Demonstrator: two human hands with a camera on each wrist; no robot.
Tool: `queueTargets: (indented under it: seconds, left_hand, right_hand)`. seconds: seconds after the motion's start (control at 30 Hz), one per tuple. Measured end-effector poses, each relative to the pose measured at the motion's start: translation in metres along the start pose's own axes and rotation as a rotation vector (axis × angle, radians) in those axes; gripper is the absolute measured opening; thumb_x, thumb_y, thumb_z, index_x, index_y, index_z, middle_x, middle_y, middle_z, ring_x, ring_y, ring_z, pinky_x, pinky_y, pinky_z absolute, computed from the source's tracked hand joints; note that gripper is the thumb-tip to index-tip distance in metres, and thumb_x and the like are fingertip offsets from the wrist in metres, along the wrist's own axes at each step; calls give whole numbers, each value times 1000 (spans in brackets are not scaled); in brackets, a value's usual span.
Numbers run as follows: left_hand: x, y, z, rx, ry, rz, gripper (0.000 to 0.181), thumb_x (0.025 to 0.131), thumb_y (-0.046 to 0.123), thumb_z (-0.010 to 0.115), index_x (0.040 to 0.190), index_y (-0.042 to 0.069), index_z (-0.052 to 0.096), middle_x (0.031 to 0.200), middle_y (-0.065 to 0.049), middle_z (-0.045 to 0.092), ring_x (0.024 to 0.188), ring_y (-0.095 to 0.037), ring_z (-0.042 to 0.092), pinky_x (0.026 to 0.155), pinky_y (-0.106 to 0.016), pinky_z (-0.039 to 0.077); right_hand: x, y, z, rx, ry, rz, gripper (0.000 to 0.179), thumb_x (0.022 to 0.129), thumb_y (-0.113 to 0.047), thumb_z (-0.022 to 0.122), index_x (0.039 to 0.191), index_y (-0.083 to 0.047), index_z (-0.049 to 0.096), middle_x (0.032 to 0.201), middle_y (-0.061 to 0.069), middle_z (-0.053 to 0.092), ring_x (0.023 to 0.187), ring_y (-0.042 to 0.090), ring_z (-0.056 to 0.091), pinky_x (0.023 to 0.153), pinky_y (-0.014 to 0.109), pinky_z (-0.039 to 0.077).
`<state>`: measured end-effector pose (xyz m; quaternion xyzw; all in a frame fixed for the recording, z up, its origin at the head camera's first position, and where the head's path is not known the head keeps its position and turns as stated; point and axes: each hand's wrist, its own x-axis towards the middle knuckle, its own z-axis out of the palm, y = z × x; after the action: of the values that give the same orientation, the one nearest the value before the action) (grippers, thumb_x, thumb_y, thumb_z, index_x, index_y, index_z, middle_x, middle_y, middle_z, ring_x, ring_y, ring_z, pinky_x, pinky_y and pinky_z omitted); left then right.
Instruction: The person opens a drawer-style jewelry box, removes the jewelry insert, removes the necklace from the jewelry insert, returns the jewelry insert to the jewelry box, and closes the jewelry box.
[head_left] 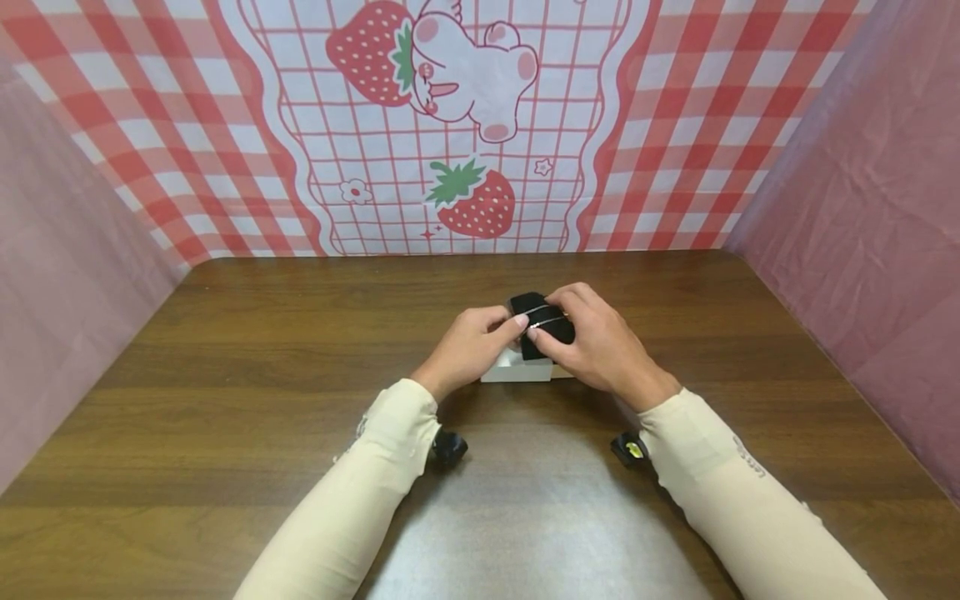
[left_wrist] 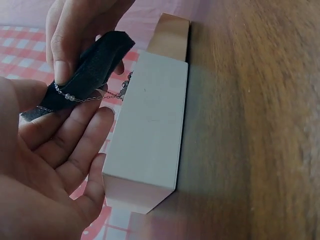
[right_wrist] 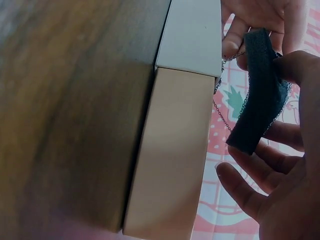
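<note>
A black, soft-looking pad (head_left: pixel 543 319) is held between both hands above a small box. My left hand (head_left: pixel 468 346) pinches its near left end, thumb on top and fingertips beneath. My right hand (head_left: pixel 603 337) grips the other end between thumb and fingers. Around the pad runs a thin silver chain (left_wrist: pixel 89 99) with small shiny beads; part of it hangs down toward the box in both wrist views. The white box (left_wrist: pixel 150 120) stands on the table below the hands. Against its end lies a tan cardboard part (right_wrist: pixel 170 150). The box's inside is hidden.
The brown wooden table (head_left: pixel 300 333) spreads around the hands. Behind it hangs a red-and-white checked cloth (head_left: pixel 465 217) printed with strawberries, and pink cloth (head_left: pixel 862 208) hangs at both sides. A dark camera mount sits at each wrist.
</note>
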<state>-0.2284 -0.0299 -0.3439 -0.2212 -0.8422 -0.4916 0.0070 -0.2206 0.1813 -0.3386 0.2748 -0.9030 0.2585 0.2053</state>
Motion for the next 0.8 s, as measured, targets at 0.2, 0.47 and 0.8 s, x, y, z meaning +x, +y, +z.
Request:
queueTargets:
  seconds: [0.2, 0.47, 0.8]
  left_hand:
    - [-1, 1, -1, -40, 3, -26, 37, 102, 39, 56, 84, 9, 68, 85, -6, 68, 76, -16, 55, 68, -30, 43]
    - [-1, 0, -1, -103, 33, -36, 39, 103, 41, 52, 84, 11, 68, 84, -2, 70, 82, -18, 61, 74, -32, 46]
    - [-1, -1, -3, -105, 41, -45, 44, 101, 42, 56, 83, 4, 67, 84, -8, 67, 78, -16, 55, 71, -32, 44]
  right_hand:
    - [0, 0, 0, 3, 2, -2, 41, 89, -33, 73, 116, -3, 65, 119, 10, 59, 103, 25, 60, 85, 45, 52]
    - [0, -1, 1, 5, 22, -41, 42, 87, -32, 76, 114, -2, 65, 117, 11, 60, 102, 25, 61, 86, 45, 52]
    - [0, -1, 1, 11, 33, -75, 42, 86, -30, 77, 115, -2, 65, 118, 10, 60, 103, 25, 61, 85, 45, 53]
